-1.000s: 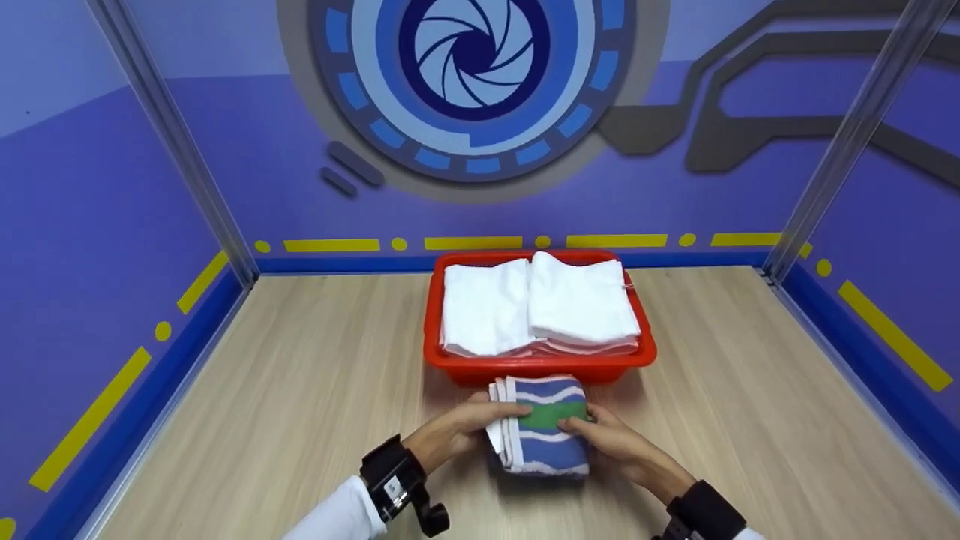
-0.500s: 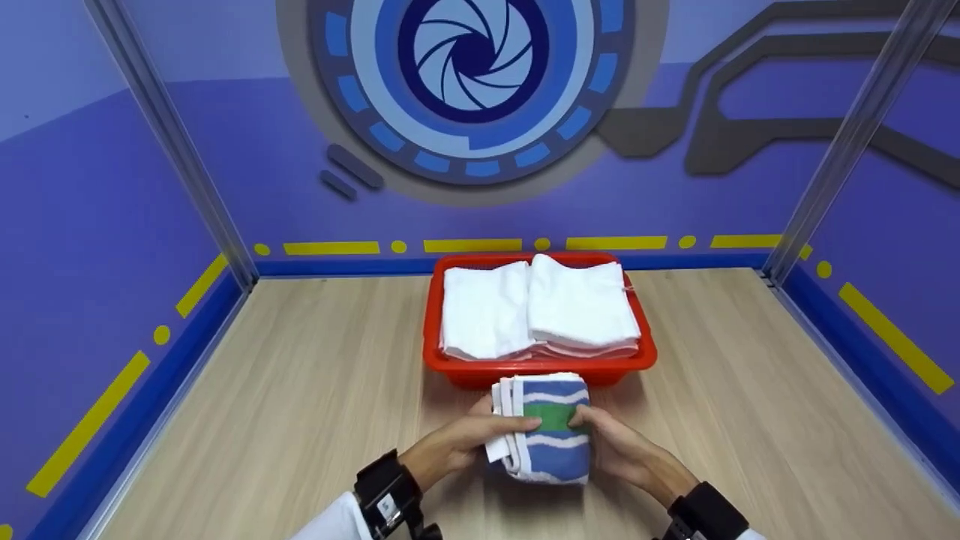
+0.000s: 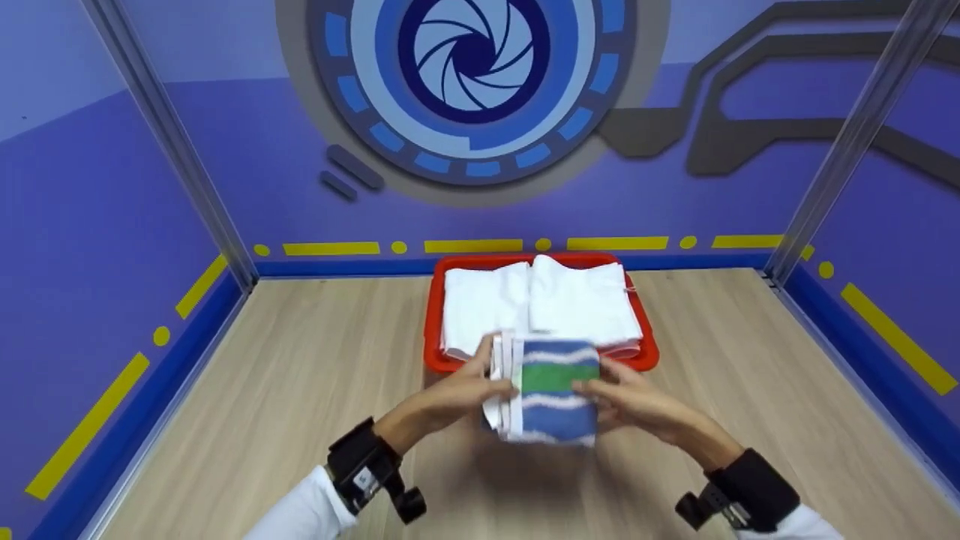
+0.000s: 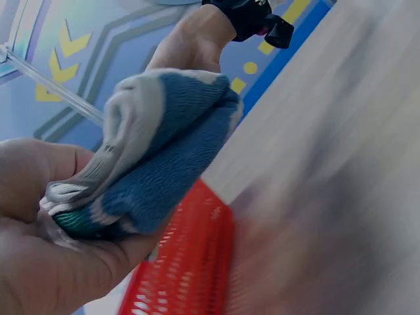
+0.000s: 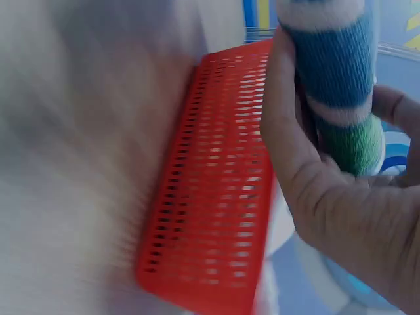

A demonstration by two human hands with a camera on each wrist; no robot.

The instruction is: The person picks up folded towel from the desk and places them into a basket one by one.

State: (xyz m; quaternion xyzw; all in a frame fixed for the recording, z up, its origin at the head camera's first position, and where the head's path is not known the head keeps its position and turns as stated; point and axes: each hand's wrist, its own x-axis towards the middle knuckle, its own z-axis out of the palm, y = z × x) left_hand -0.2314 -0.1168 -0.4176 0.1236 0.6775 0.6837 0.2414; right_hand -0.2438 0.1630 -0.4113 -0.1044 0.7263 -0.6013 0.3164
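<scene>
A folded towel (image 3: 559, 405) with blue, green and white stripes is held above the table, in front of the basket. My left hand (image 3: 461, 388) grips its left side, where the white folded layers show, thumb on top. On the opposite side my right hand (image 3: 637, 396) pinches the towel between thumb and fingers. The left wrist view shows the towel (image 4: 177, 151) as a thick folded bundle. From the right wrist, its rounded fold (image 5: 338, 65) sits between thumb and fingers. Behind it stands a red basket (image 3: 646, 360) with white folded towels (image 3: 487, 304) in two stacks.
The basket's slotted red wall (image 5: 210, 177) shows close by in the right wrist view. A wooden table (image 3: 337, 345) lies beneath, enclosed by a printed back wall (image 3: 247, 165) and side walls. Each wrist wears a black strap with a small camera.
Both hands have raised the striped towel and carried it toward the basket. It now overlaps the basket's front edge in the head view.
</scene>
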